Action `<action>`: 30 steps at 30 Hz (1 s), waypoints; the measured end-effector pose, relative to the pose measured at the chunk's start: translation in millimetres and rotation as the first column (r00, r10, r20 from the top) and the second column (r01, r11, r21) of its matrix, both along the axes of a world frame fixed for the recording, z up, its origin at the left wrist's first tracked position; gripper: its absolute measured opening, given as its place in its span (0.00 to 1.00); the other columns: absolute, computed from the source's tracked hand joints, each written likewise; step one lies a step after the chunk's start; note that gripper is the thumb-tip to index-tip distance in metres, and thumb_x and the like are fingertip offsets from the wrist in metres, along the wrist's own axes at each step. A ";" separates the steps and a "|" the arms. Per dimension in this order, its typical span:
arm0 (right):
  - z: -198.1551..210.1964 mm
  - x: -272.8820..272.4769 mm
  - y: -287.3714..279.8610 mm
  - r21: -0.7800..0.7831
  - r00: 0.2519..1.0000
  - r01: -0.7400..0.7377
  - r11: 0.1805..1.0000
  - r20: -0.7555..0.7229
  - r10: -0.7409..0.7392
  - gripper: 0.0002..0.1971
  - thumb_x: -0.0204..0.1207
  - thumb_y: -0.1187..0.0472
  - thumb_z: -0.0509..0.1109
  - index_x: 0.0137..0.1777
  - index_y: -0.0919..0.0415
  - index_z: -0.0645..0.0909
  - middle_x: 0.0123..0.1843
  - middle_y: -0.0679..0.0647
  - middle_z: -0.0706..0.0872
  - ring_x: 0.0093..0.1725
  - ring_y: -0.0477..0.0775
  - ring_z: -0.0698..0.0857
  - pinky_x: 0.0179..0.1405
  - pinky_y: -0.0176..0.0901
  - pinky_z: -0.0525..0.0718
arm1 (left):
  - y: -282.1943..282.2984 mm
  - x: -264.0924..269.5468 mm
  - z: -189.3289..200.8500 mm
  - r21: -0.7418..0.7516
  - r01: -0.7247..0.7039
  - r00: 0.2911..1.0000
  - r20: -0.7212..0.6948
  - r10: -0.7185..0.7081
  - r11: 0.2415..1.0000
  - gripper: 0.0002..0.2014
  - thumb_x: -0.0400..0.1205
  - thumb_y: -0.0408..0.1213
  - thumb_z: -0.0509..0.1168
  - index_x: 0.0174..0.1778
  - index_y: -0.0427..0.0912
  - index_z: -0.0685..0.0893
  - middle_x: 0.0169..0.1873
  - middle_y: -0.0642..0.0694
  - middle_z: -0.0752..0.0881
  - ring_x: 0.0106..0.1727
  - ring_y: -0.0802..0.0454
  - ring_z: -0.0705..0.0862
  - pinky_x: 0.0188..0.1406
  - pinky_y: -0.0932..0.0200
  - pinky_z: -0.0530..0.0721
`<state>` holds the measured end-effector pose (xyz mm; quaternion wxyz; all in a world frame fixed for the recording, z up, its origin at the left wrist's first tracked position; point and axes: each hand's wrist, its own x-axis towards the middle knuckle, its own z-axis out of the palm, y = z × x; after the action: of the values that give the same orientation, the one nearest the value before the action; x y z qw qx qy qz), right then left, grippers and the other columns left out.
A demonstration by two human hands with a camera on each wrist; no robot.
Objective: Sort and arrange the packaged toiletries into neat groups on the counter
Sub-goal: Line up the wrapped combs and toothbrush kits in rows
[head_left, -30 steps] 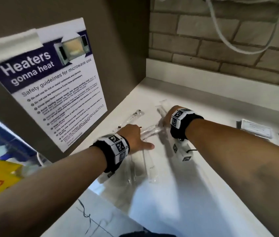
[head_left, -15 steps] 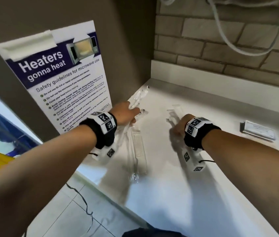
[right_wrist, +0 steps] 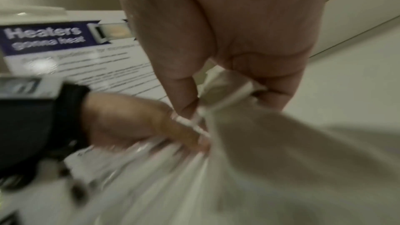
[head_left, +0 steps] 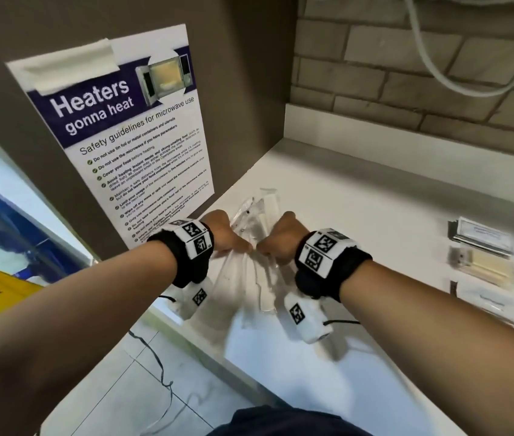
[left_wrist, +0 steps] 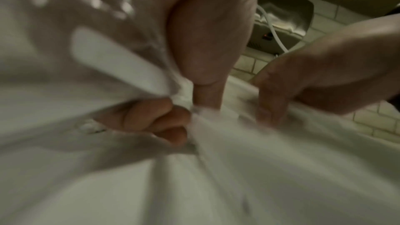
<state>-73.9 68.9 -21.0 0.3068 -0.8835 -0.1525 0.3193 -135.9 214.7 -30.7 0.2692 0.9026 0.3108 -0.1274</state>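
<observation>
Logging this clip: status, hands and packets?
Left hand and right hand both gripping the clear packets, bunched above the counter. Other packets grouped right. Nothing in the way.

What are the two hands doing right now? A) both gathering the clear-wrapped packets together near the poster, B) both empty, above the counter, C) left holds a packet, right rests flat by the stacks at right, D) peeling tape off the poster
A: the left hand and right hand meet knuckle to knuckle, fingers curled into the clear-wrapped packets over the counter.
</observation>
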 end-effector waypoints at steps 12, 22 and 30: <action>-24.8 -26.2 16.1 -0.240 0.985 0.009 0.971 0.172 0.033 0.50 0.69 0.57 0.76 0.80 0.70 0.45 0.72 0.61 0.75 0.71 0.64 0.78 0.68 0.62 0.78 | 4.6 43.2 28.3 0.128 0.094 0.987 0.116 -0.109 0.987 0.30 0.74 0.50 0.75 0.65 0.32 0.80 0.62 0.36 0.84 0.62 0.38 0.83 0.58 0.53 0.80; -16.8 24.3 -34.2 -0.217 0.957 0.193 0.957 0.255 -0.136 0.34 0.69 0.58 0.77 0.68 0.66 0.61 0.65 0.63 0.81 0.65 0.67 0.82 0.63 0.57 0.81 | -6.6 72.4 3.4 0.084 0.155 0.985 0.057 -0.160 0.984 0.20 0.73 0.47 0.75 0.50 0.42 0.74 0.53 0.42 0.82 0.50 0.42 0.80 0.46 0.57 0.76; -12.8 83.5 -108.6 -0.156 0.878 0.441 0.884 0.278 -0.389 0.31 0.74 0.60 0.74 0.70 0.67 0.61 0.64 0.65 0.81 0.63 0.68 0.82 0.57 0.53 0.81 | -65.3 124.8 -4.8 -0.026 0.194 0.967 0.176 -0.186 0.981 0.19 0.71 0.45 0.76 0.49 0.41 0.77 0.44 0.45 0.82 0.43 0.44 0.81 0.39 0.59 0.75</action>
<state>9.5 -39.6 -33.8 0.2508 -0.9552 0.0412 0.1517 -11.1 149.4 -35.5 0.3012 0.9298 0.1956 -0.0805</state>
